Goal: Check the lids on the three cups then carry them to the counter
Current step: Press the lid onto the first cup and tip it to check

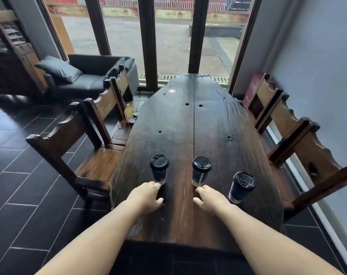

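Three dark blue paper cups with black lids stand upright on the long dark wooden table point(188, 120). The left cup point(159, 168) is just beyond my left hand point(146, 197), whose fingers are loosely curled and hold nothing. The middle cup point(200, 171) stands just past my right hand point(208, 199), which also holds nothing; its fingertips reach near the cup's base. The right cup point(241, 187) stands to the right of my right hand. All three lids sit on their cups.
Wooden chairs line both sides, two on the left point(73, 143) and two on the right point(307, 147). A yellow bottle point(128, 112) and small dark jars sit on a left chair seat. A dark sofa point(85, 76) stands by the window.
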The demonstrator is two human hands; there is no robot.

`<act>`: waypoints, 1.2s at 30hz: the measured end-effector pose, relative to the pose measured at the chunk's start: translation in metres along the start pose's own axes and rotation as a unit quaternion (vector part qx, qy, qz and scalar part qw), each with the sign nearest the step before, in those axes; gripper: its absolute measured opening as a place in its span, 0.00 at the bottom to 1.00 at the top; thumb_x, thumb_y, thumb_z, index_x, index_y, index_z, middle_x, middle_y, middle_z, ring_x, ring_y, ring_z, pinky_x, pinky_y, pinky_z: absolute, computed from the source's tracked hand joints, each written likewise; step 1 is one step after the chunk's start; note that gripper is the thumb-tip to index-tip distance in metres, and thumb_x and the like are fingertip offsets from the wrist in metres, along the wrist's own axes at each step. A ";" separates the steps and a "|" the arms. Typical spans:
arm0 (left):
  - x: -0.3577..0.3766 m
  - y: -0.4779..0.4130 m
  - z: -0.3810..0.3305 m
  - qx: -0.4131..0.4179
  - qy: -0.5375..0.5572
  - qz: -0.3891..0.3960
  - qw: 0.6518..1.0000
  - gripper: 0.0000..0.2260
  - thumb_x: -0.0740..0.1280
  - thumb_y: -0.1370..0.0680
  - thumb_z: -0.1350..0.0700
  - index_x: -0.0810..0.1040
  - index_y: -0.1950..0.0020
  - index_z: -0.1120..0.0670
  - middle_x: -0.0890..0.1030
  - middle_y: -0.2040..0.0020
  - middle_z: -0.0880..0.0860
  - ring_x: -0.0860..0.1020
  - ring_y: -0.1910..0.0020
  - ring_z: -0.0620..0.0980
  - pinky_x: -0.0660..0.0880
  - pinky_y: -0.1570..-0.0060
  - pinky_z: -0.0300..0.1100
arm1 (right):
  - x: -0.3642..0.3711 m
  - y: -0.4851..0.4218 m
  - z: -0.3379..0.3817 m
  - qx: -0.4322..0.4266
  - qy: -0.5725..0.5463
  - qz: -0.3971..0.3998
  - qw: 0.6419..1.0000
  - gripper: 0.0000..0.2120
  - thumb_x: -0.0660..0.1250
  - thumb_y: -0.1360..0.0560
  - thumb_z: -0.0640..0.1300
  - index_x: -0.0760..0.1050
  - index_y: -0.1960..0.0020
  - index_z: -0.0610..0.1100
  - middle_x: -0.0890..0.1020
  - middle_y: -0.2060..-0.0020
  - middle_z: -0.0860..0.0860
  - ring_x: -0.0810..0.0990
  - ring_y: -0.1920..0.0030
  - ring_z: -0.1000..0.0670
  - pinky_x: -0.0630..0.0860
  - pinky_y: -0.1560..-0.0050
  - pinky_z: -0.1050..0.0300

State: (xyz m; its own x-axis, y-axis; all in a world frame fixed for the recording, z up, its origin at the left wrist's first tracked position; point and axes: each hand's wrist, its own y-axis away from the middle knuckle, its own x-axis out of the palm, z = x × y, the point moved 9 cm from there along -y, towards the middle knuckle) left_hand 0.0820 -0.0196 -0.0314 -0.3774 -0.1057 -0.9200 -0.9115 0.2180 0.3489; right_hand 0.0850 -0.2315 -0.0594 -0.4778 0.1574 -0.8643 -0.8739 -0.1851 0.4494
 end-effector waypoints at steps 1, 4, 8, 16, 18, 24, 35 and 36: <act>0.001 0.000 -0.001 0.000 0.002 0.001 1.000 0.23 0.63 0.20 0.44 0.72 0.29 0.54 0.76 0.30 0.53 0.75 0.30 0.56 0.74 0.34 0.52 | 0.001 -0.001 0.000 0.000 0.003 0.002 1.000 0.22 0.58 0.16 0.55 0.71 0.31 0.41 0.75 0.32 0.44 0.77 0.32 0.40 0.76 0.36 0.45; 0.003 -0.002 -0.003 -0.009 0.002 -0.001 1.000 0.24 0.64 0.20 0.44 0.71 0.27 0.54 0.76 0.29 0.53 0.74 0.29 0.56 0.74 0.33 0.51 | 0.004 -0.003 -0.003 -0.005 0.005 0.008 1.000 0.22 0.59 0.17 0.55 0.71 0.31 0.41 0.76 0.33 0.43 0.77 0.32 0.39 0.76 0.35 0.44; 0.007 -0.005 -0.011 -0.030 0.009 -0.003 1.000 0.26 0.64 0.19 0.43 0.69 0.24 0.54 0.75 0.28 0.53 0.74 0.29 0.55 0.74 0.33 0.51 | 0.008 -0.007 -0.007 -0.019 0.013 0.021 1.000 0.21 0.60 0.18 0.54 0.71 0.31 0.42 0.77 0.34 0.43 0.77 0.33 0.39 0.75 0.35 0.44; 0.016 -0.009 -0.004 -0.079 0.031 -0.011 0.996 0.26 0.64 0.20 0.42 0.69 0.25 0.53 0.75 0.28 0.52 0.74 0.29 0.55 0.74 0.33 0.51 | 0.013 -0.028 -0.005 -0.053 -0.018 0.006 0.998 0.21 0.61 0.18 0.53 0.71 0.30 0.42 0.78 0.34 0.43 0.76 0.32 0.40 0.75 0.34 0.46; 0.017 -0.018 0.006 -0.089 0.040 -0.006 0.995 0.26 0.64 0.20 0.42 0.69 0.25 0.52 0.75 0.29 0.52 0.74 0.29 0.55 0.74 0.33 0.51 | 0.011 -0.037 0.000 -0.052 -0.039 0.001 0.998 0.22 0.62 0.18 0.52 0.70 0.28 0.43 0.78 0.35 0.43 0.76 0.32 0.41 0.75 0.35 0.47; 0.033 -0.059 0.057 -0.093 0.092 0.024 0.991 0.27 0.66 0.21 0.39 0.70 0.27 0.52 0.76 0.29 0.51 0.74 0.29 0.54 0.74 0.33 0.49 | -0.014 -0.083 0.028 -0.030 -0.125 -0.038 0.991 0.23 0.65 0.19 0.51 0.71 0.27 0.45 0.78 0.36 0.45 0.78 0.34 0.44 0.74 0.33 0.49; 0.062 -0.125 0.115 -0.103 0.218 0.050 0.969 0.40 0.72 0.23 0.41 0.58 0.18 0.51 0.69 0.21 0.52 0.72 0.25 0.54 0.72 0.30 0.49 | -0.038 -0.148 0.065 -0.012 -0.190 -0.061 0.980 0.29 0.70 0.22 0.52 0.67 0.24 0.46 0.75 0.33 0.45 0.78 0.35 0.45 0.74 0.32 0.49; 0.064 -0.128 0.114 -0.104 0.233 0.055 0.965 0.40 0.73 0.24 0.42 0.58 0.18 0.50 0.70 0.22 0.52 0.72 0.26 0.54 0.72 0.30 0.50 | -0.040 -0.154 0.068 -0.017 -0.197 -0.063 0.978 0.30 0.71 0.22 0.52 0.67 0.24 0.47 0.74 0.33 0.46 0.78 0.35 0.45 0.74 0.31 0.48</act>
State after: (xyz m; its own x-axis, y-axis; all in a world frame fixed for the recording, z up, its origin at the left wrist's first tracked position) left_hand 0.1934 0.0557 -0.1557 -0.4619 -0.5288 -0.7121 -0.8567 0.0582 0.5125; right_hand 0.2323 -0.1431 -0.0783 -0.3688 0.5423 -0.7549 -0.9282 -0.1715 0.3303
